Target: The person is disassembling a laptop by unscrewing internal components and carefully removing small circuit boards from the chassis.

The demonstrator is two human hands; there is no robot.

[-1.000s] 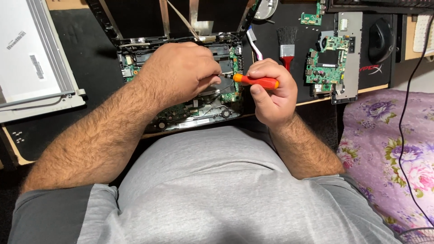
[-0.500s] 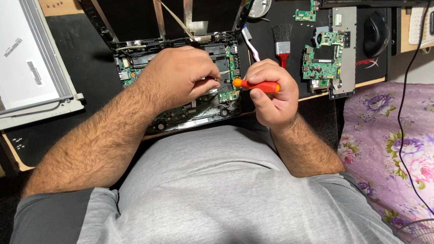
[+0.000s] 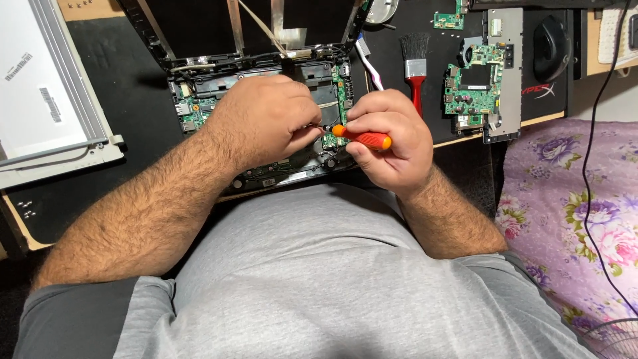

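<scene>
Right hand point(image 3: 389, 143) wraps its grip around an orange screwdriver point(image 3: 362, 137), tip toward the open laptop point(image 3: 266, 100) on the counter point(image 3: 126, 100). Left hand point(image 3: 262, 119) rests on the laptop, fingers curled at the tip; whether they pinch anything is unclear.

Orange-handled screwdriver point(image 3: 362, 137), near-level, over opened laptop point(image 3: 266, 86)

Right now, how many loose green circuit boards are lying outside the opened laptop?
2. A small green board at the top edge, and a larger green board right of the red-handled brush. Others may lie out of frame.
</scene>
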